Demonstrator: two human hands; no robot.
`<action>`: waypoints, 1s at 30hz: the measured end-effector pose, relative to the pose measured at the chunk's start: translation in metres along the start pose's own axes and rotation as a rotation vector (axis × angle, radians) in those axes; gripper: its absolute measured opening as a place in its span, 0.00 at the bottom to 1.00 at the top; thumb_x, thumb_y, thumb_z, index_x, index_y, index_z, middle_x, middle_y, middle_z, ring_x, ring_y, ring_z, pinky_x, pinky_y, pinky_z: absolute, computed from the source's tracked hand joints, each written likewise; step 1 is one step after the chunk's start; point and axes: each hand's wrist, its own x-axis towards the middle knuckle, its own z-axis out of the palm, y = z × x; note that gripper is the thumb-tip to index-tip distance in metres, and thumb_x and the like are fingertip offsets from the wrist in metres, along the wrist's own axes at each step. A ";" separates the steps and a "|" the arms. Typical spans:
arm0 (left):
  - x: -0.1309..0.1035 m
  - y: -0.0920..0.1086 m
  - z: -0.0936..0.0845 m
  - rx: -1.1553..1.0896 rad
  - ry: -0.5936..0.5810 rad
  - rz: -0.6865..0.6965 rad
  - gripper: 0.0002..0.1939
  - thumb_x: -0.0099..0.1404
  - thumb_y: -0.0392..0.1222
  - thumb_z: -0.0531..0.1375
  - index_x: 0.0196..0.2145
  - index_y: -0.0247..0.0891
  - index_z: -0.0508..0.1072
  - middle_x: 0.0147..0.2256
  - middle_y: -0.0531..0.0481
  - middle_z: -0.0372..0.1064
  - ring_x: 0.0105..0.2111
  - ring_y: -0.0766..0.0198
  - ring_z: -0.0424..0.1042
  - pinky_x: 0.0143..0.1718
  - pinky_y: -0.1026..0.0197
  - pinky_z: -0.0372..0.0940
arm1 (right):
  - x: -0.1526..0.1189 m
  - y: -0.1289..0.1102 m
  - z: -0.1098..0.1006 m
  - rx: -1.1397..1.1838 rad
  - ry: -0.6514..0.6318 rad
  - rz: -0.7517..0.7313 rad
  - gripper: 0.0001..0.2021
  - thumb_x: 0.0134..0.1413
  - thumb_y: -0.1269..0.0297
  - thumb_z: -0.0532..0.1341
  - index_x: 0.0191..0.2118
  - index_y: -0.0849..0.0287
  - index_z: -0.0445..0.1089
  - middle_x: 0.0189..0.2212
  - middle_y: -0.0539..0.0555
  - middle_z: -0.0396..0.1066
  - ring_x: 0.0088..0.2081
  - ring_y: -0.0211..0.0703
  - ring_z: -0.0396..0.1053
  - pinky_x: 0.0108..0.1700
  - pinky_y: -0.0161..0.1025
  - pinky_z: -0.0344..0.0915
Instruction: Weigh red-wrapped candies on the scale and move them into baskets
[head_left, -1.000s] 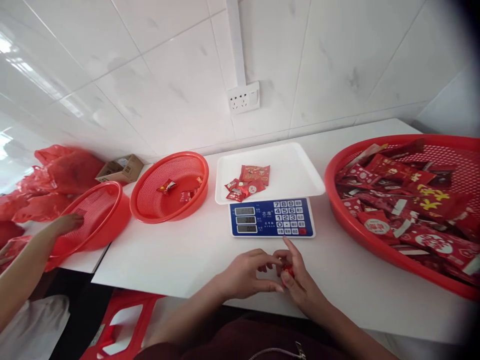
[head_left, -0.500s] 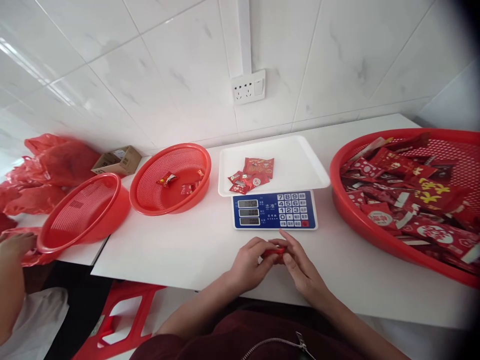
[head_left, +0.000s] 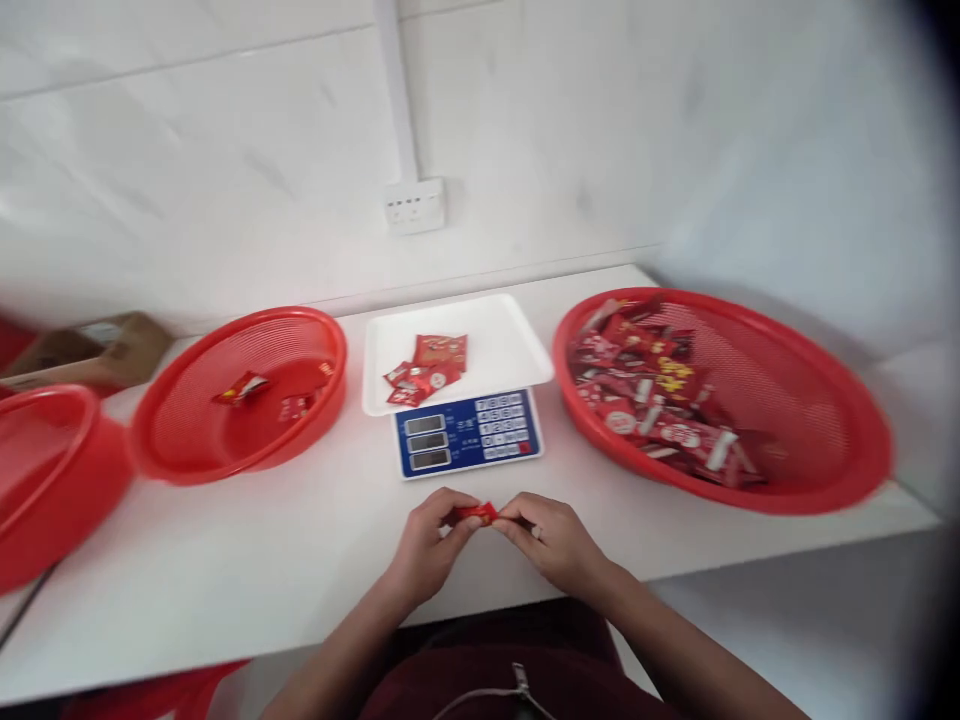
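Between my two hands, just in front of the scale, is a small red snack packet. My left hand pinches its left part between thumb and fingers. The fingertips of my right hand close on its right end. Beyond them stands a blue-faced digital scale, topped by a white tray. Several red packets lie on the tray's left side, one larger than the others. Motion blurs the fine print.
To the right stands a big red basket holding many red packets. A red basket with a few packets sits to the left; another red basket is at the left edge. Behind it is a cardboard box. A wall socket is above the table.
My view has swung right, so the co-worker's arm has left the picture. My right hand has shifted from open fingers beside the packet to a pinch on its end.
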 end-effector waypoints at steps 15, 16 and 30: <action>0.011 -0.010 0.016 -0.015 -0.113 -0.149 0.14 0.60 0.52 0.57 0.35 0.38 0.72 0.35 0.49 0.74 0.33 0.62 0.71 0.35 0.61 0.66 | 0.069 0.055 -0.191 -0.659 -0.122 0.292 0.27 0.53 0.60 0.58 0.60 0.51 0.58 0.60 0.55 0.59 0.58 0.54 0.59 0.56 0.46 0.59; 0.010 -0.011 0.016 -0.006 -0.112 -0.147 0.14 0.60 0.51 0.57 0.35 0.39 0.72 0.35 0.49 0.74 0.32 0.62 0.71 0.35 0.61 0.66 | 0.071 0.061 -0.191 -0.666 -0.124 0.306 0.26 0.53 0.61 0.58 0.60 0.50 0.59 0.59 0.55 0.61 0.56 0.55 0.62 0.54 0.46 0.61; 0.010 -0.018 0.017 0.009 -0.141 -0.110 0.14 0.61 0.51 0.56 0.36 0.39 0.72 0.35 0.49 0.73 0.32 0.62 0.70 0.35 0.61 0.65 | 0.043 0.088 -0.244 -0.467 0.196 0.533 0.26 0.53 0.55 0.57 0.56 0.61 0.59 0.55 0.62 0.64 0.49 0.56 0.69 0.44 0.48 0.69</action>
